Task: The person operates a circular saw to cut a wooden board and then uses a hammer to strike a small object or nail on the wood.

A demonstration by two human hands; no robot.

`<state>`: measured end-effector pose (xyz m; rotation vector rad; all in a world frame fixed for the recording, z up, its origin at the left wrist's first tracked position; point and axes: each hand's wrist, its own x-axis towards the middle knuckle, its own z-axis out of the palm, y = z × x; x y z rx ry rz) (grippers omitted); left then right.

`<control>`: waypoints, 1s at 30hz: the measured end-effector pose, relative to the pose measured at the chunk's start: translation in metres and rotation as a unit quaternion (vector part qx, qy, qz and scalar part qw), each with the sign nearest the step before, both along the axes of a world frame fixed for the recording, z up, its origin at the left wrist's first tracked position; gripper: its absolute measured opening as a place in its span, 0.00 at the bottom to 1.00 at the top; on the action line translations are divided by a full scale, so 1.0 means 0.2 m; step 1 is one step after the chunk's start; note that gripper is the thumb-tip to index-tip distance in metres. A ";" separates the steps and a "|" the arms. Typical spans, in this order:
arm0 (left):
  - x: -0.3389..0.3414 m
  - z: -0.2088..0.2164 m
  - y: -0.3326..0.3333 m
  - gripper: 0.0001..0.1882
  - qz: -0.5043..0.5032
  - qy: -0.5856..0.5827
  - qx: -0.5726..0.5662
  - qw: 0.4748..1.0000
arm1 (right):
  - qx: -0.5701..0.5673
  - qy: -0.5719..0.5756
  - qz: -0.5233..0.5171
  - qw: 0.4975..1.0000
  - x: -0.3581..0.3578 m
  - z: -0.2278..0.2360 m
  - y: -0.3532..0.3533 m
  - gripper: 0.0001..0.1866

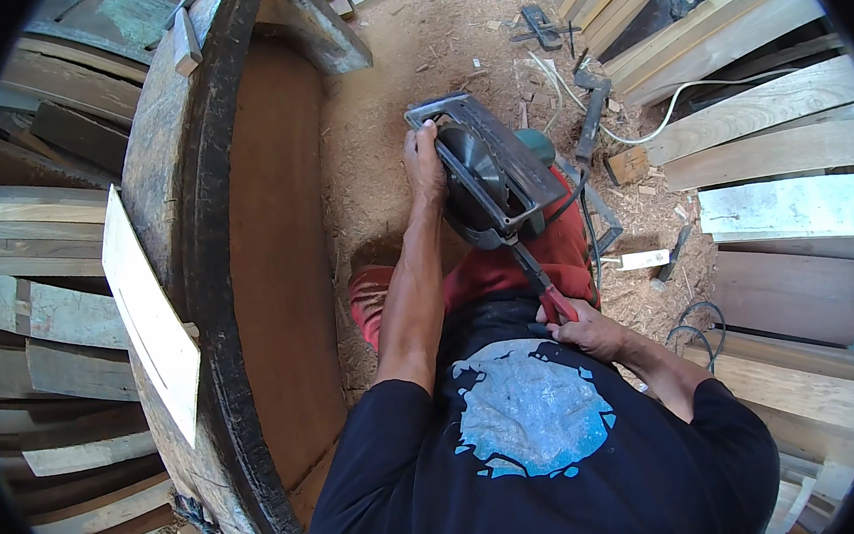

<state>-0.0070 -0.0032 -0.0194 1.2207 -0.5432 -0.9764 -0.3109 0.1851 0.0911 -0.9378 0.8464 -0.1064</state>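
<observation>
Far left of the frame there were stacked old planks [35, 258], then a pale board [150, 314] resting on the rim of a big dark wooden tub [190, 185]. Around the middle, the left hand [425, 162] was clamped on the base plate of a circular saw [490, 177], which sat upside down, blade showing, over the red-trousered lap. Lower right of it, the right hand [584, 330] was gripping red-handled pliers [541, 283] reaching up to the saw. A white cable [670, 107] ran across sawdust at upper right.
</observation>
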 end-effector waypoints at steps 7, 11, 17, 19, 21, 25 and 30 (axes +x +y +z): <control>-0.01 0.03 0.01 0.16 -0.003 0.020 -0.013 1.000 | 0.002 0.009 0.000 1.000 0.00 0.01 0.00 0.16; -0.01 0.03 0.02 0.17 0.003 0.015 -0.016 1.000 | 0.001 0.005 0.001 1.000 0.00 -0.01 0.01 0.15; 0.00 0.02 0.03 0.18 0.009 -0.013 -0.006 1.000 | -0.007 0.007 0.003 1.000 0.00 -0.02 0.01 0.15; -0.01 0.02 0.02 0.18 0.006 -0.005 -0.008 1.000 | -0.010 0.004 0.002 1.000 0.00 -0.02 0.02 0.14; -0.03 0.02 0.00 0.17 -0.002 0.002 -0.009 1.000 | -0.016 0.001 -0.004 1.000 -0.01 -0.01 0.01 0.14; 0.12 -0.28 -0.06 0.17 -0.039 0.064 -0.035 0.997 | -0.020 0.009 0.013 1.000 0.00 0.00 0.01 0.19; 0.11 -0.15 0.05 0.30 -0.086 0.178 -0.029 0.980 | -0.096 -0.044 0.204 0.973 -0.16 0.14 -0.23 0.20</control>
